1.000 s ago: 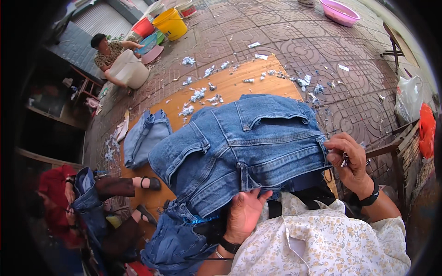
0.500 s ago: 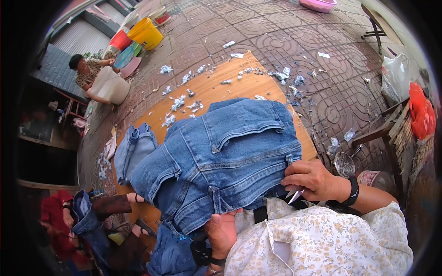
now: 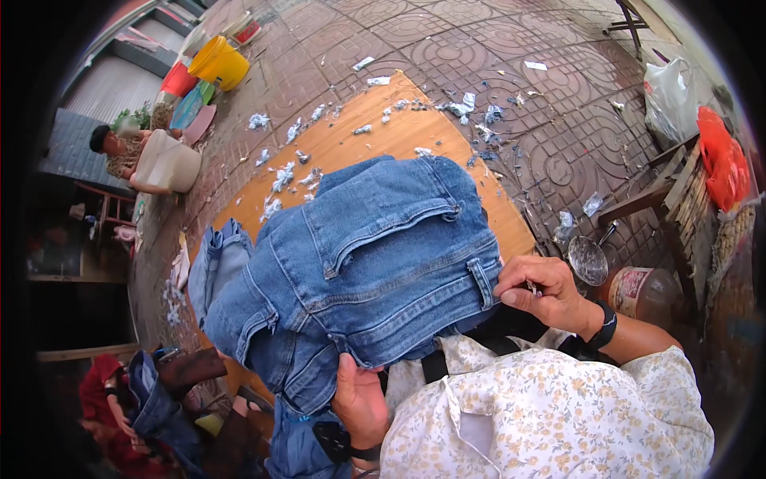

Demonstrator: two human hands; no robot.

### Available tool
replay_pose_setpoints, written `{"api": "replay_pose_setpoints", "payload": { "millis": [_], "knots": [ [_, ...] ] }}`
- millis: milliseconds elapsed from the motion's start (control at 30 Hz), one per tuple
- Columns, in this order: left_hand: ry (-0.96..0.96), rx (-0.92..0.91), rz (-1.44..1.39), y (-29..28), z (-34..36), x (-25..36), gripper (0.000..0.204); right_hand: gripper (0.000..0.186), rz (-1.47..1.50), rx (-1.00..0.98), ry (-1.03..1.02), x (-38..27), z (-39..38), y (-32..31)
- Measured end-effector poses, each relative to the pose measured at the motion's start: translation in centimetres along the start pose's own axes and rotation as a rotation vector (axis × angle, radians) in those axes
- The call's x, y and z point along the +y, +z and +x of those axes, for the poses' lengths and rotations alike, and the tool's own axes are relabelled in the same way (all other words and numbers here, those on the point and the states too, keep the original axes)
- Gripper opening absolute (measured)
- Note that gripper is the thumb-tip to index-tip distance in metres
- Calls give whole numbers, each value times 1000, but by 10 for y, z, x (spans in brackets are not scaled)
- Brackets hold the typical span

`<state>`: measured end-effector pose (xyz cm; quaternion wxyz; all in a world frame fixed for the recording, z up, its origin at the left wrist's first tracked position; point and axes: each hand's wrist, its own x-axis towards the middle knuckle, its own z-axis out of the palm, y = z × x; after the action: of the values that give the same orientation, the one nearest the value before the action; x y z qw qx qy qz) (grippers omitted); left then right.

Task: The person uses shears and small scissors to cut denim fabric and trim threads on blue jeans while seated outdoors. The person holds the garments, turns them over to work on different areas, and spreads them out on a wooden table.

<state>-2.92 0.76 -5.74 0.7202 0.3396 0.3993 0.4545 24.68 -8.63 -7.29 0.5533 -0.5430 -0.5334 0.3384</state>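
Soft, pale daylight is falling over the ground [image 3: 558,136] and making the wooden board [image 3: 439,132] look warm. Gentle shade is sitting in the folds of the jeans [image 3: 383,239], and their seams are showing up clearly. The flowery shirt [image 3: 558,407] is looking very bright. White spots are shining on the plastic bag [image 3: 674,100]. On the left, the doorway [image 3: 80,311] is turning almost black, and the red sleeve [image 3: 100,387] is looking dim and fuzzy. The round lens is bending straight lines near its black rim.
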Motion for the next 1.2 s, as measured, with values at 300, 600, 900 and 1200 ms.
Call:
{"api": "replay_pose_setpoints", "payload": {
  "millis": [300,600,900,1200],
  "knots": [
    [83,56,-63,2,-11,2,31,6,-170,-3,-106,-24,21,-6],
    [105,-51,-154,-1,-22,0,40,9,-239,56,-99,-18,26,-2],
    [318,-708,868,57,21,6,34,15,270,109,212,-24,50,8],
    [-90,-363,-14,91,63,38,39,24,205,-19,148,-32,98,-33]
  ]
}}
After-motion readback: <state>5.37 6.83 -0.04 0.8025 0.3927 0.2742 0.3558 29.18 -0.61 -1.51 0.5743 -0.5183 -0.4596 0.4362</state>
